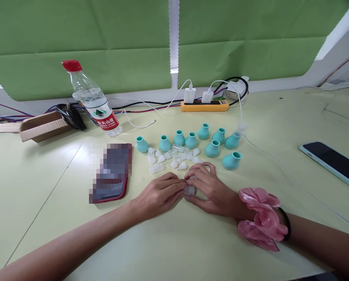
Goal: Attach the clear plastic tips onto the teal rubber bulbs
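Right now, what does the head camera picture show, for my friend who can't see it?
Two hands, left hand and right hand, pinch a small clear piece together on a pale table. Behind them sit teal cups, more clear pieces, a water bottle and a phone.

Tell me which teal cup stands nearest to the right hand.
The teal cup at the front right of the group is nearest to the right hand. It sits closer to the person than all the others, which stand farther back toward the power strip.
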A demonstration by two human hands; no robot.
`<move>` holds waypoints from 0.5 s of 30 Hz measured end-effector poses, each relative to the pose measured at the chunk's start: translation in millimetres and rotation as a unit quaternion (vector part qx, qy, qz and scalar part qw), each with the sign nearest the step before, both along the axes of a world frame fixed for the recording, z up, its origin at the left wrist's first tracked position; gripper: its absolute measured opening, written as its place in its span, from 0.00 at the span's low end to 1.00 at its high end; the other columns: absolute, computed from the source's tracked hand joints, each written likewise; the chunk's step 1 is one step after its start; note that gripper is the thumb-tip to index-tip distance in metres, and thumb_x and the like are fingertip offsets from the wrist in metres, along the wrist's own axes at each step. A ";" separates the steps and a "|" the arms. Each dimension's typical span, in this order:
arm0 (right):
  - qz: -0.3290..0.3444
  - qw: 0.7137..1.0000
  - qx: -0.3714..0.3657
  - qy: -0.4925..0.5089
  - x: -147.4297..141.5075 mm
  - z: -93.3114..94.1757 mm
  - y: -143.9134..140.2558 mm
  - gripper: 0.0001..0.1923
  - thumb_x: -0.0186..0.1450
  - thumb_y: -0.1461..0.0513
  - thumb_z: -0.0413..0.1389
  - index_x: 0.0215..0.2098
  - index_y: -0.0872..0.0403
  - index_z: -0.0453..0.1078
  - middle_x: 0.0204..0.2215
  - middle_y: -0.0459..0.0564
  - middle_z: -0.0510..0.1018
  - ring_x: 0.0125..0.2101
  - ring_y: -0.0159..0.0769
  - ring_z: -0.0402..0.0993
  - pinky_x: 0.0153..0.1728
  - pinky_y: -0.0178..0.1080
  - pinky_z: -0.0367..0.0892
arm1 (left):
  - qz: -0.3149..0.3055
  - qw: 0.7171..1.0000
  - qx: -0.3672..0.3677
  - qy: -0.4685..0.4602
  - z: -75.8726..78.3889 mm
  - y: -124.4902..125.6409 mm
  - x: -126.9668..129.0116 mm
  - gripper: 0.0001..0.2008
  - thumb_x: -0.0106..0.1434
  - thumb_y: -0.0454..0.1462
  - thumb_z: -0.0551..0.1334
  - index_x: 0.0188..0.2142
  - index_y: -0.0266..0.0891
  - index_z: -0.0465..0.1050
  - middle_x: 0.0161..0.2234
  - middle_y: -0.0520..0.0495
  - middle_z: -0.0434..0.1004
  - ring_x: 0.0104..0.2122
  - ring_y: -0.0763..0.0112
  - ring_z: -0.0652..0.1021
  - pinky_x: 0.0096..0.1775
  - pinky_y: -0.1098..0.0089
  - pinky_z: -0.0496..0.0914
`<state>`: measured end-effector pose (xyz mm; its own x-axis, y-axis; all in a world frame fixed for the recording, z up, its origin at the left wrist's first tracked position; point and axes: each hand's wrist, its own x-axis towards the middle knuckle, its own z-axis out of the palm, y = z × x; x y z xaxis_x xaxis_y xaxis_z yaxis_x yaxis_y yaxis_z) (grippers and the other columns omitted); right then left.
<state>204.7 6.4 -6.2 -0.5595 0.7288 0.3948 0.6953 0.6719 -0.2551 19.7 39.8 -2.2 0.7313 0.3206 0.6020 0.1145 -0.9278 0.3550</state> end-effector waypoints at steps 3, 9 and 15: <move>0.008 1.000 0.002 0.006 0.5 -0.4 -0.4 0.09 0.60 0.59 0.49 0.34 0.57 0.65 0.35 0.51 0.71 0.42 0.40 0.62 0.44 0.48 0.48 | 0.011 1.000 -0.005 0.003 0.1 -1.0 -0.9 0.13 0.54 0.27 0.57 0.41 0.30 0.65 0.33 0.40 0.71 0.34 0.68 0.70 0.33 0.68 0.70; 0.005 0.999 0.011 0.031 -0.4 -4.7 0.1 0.08 0.61 0.59 0.50 0.33 0.56 0.65 0.32 0.48 0.72 0.42 0.37 0.63 0.46 0.47 0.46 | 0.022 1.000 0.002 0.017 -2.8 -0.9 -1.1 0.12 0.54 0.29 0.57 0.40 0.33 0.65 0.32 0.43 0.72 0.32 0.68 0.68 0.32 0.67 0.68; -0.005 0.999 0.038 0.032 -1.3 -3.9 -1.8 0.07 0.61 0.60 0.49 0.32 0.55 0.65 0.30 0.46 0.73 0.41 0.36 0.63 0.46 0.47 0.45 | 0.006 0.999 -0.028 0.041 -1.6 -1.2 -1.8 0.08 0.56 0.29 0.55 0.37 0.31 0.66 0.32 0.41 0.71 0.32 0.69 0.68 0.32 0.67 0.68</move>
